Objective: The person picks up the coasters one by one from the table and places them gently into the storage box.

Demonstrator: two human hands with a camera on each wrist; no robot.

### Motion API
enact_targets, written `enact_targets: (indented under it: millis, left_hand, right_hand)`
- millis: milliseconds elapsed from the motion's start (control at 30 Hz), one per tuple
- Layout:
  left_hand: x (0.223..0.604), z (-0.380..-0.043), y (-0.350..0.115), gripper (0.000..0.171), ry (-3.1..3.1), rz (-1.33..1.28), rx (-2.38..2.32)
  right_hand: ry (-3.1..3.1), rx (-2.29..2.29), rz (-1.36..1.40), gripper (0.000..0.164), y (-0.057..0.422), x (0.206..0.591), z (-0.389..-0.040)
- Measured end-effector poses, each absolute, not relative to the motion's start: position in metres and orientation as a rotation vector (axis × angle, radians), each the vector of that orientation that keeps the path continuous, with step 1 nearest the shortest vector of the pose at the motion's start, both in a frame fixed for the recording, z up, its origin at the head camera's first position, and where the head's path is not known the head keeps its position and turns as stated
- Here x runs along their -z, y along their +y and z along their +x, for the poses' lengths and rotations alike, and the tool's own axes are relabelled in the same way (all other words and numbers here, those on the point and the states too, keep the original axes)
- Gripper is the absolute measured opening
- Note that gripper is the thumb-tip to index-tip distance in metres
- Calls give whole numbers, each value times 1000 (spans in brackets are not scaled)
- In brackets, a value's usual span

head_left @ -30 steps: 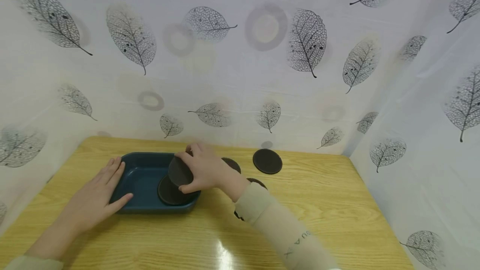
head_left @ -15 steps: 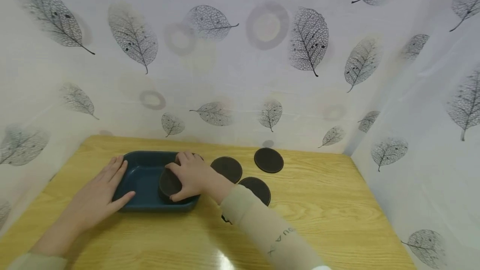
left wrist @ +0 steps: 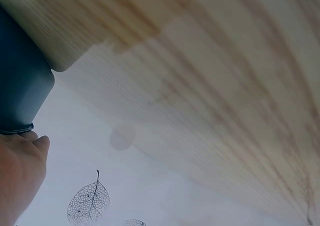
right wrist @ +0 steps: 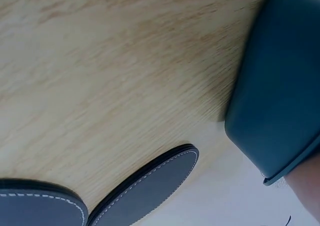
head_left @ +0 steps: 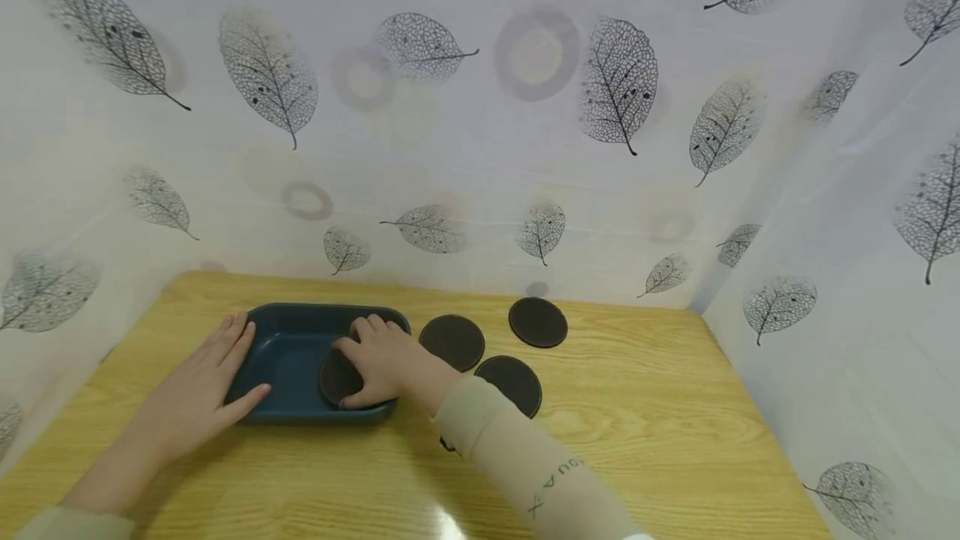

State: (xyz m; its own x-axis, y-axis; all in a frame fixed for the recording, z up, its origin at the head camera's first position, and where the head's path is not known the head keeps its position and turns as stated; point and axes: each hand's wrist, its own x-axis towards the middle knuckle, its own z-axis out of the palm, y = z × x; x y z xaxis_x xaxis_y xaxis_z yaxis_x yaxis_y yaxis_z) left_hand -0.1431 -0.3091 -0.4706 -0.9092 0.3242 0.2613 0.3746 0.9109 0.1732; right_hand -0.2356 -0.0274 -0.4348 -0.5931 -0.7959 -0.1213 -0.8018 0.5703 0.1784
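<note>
A dark blue rectangular tray (head_left: 288,417) lies at the left of the table. My left hand (head_left: 183,394) rests along its left end with straight fingers and the thumb over the near rim. Inside the right end, my right hand (head_left: 386,365) holds a round black coaster (head_left: 337,377) low in the tray. The hand covers part of that coaster, and whatever lies under it is hidden. In the right wrist view the tray's outer wall (right wrist: 275,95) hides most of this hand.
Right of the tray, three more coasters lie flat: one beside it (head_left: 452,342), a nearer coaster (head_left: 513,382) partly behind my sleeve, and a farther coaster (head_left: 537,322). Their rims show light stitching up close. A leaf-patterned curtain (head_left: 480,148) stands behind the wooden table (head_left: 637,407).
My right hand has lowered the coaster from a tilted hold above another coaster to flat inside the tray's right end. The left hand stays at the tray's left end.
</note>
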Motion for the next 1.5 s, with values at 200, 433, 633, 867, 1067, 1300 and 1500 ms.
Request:
enact_targets:
  millis: [200,433,633,867,1067,1300,1500]
  left_hand:
    - [471,-143,-309,95,-2834,-533,308]
    - [469,-143,-308,95,-2835,-539,303]
    - [466,-142,-305,95,-2889,-511,313]
    - [467,-142,-306,95,-2867,-515,319]
    - [469,-142,-307,94,-2850,-525,313]
    - [469,-142,-307,94,-2849,-531,320]
    - [468,-141,-306,94,-2864,-522,327]
  right_hand:
    - [2752,-274,-1420,82,-23,429,-236]
    - [2762,-212,-1425,83,-14,418,-237]
    - [2763,-168,-1417,85,-3,405,-242]
    - [2785,-90,-1380,82,16,390,-252]
    - [2829,-71,-1299,80,32,388,-262]
    - [2864,-80,-1222,78,58,384,-272]
    - [2912,-76,-1195,74,79,385,-282]
